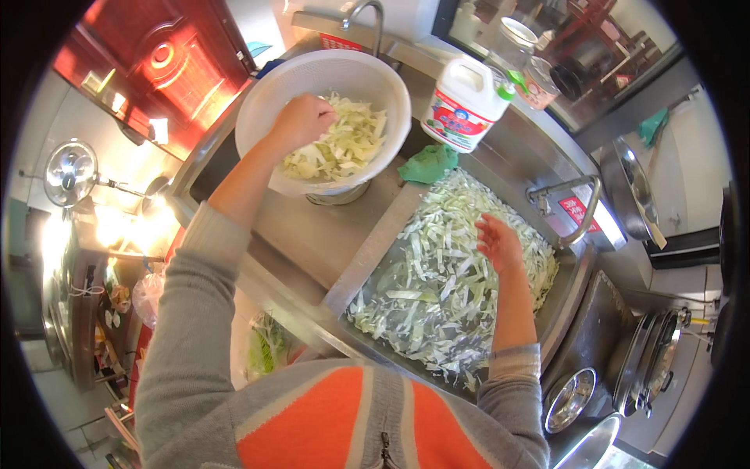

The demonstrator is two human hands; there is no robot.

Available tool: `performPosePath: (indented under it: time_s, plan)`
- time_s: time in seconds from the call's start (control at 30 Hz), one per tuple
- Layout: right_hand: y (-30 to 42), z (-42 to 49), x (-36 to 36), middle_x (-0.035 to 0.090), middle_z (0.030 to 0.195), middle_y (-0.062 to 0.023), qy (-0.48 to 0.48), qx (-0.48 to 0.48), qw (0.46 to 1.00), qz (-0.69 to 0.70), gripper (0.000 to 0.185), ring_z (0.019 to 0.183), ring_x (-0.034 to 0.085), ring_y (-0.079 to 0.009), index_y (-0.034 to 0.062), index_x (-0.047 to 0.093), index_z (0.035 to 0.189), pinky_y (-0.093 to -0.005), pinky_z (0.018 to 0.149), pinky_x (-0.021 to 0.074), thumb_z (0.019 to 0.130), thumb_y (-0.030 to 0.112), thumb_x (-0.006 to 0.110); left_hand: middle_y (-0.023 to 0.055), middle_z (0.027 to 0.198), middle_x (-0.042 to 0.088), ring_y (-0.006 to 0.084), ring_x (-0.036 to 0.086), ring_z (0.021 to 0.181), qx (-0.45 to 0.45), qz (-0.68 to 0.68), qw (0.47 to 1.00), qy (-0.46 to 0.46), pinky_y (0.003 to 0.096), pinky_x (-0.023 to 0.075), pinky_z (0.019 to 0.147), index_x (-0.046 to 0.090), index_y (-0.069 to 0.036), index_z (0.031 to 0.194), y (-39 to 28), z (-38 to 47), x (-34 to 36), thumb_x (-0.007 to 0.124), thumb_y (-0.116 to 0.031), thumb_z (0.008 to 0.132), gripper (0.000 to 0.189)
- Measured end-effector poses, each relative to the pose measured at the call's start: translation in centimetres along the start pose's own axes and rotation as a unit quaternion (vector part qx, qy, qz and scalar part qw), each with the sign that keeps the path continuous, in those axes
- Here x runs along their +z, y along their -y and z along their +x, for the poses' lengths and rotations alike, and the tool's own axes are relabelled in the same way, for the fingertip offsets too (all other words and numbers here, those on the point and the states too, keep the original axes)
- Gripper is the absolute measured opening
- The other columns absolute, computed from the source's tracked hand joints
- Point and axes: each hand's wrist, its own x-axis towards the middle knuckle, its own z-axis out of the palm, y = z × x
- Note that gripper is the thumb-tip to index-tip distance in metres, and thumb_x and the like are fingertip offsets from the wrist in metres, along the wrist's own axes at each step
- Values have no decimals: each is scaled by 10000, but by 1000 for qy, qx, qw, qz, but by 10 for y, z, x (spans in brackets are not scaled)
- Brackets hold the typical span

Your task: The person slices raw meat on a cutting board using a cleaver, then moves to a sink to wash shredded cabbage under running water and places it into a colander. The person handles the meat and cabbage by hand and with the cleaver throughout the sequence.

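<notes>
Sliced cabbage (351, 138) lies in a white plastic colander (258, 105) over the left part of a steel sink. Above this heap is my left hand (304, 120), fingers curled; whether it holds any shreds cannot be told. In the right basin (571, 275), many more cabbage strips (433, 258) float in water. My right hand (498, 240) hovers over them, fingers apart and nothing in them. A crumpled green cloth or glove (429, 164) rests on the basin's upper corner, beside a white plastic jug (466, 105) with a pump bottle behind it.
One curved faucet (375, 23) rises behind the colander, another (586, 205) at the right basin's far side. A steel divider (375, 252) separates the basins. At right stand a wok (630, 187), a steel bowl (571, 398) and stacked pans (650, 363). A bag of greens (266, 346) lies below the sink's front edge.
</notes>
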Motion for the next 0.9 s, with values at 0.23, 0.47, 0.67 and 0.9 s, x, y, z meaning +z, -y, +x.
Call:
performPosePath:
  time_s: [0.23,0.47,0.67,0.9]
  plan:
    - [-80,22,-144,633,1075,-124,-218,-114,914,-321,502,929,602,-222,52,556,1241,-363,808,494,771,212,634,125,774,655,206,628,690,220,-45,921,318,317,498,650,680,-31,933,-109,-52,134,658,-219,812,225]
    - [-51,96,-136,495,1304,-170,-186,-261,755,-572,628,1238,424,-315,228,521,1303,-426,1050,284,730,422,689,226,1296,459,385,466,1155,170,190,926,279,427,420,932,477,-144,1286,-111,20,323,636,-313,813,526]
    - [-69,194,-158,529,1273,-179,-38,-174,957,-229,646,1201,473,-343,169,524,1295,-380,1037,320,760,516,625,217,1445,278,449,337,1272,118,258,917,280,515,318,1033,298,-285,1421,-123,83,381,488,-586,837,684]
    - [-96,221,-166,596,1191,-107,135,89,901,-402,679,1049,549,-213,80,545,1267,-325,930,403,786,555,601,166,1395,407,307,365,1299,45,241,841,482,393,282,1076,417,-168,1374,-101,102,403,461,-674,787,776]
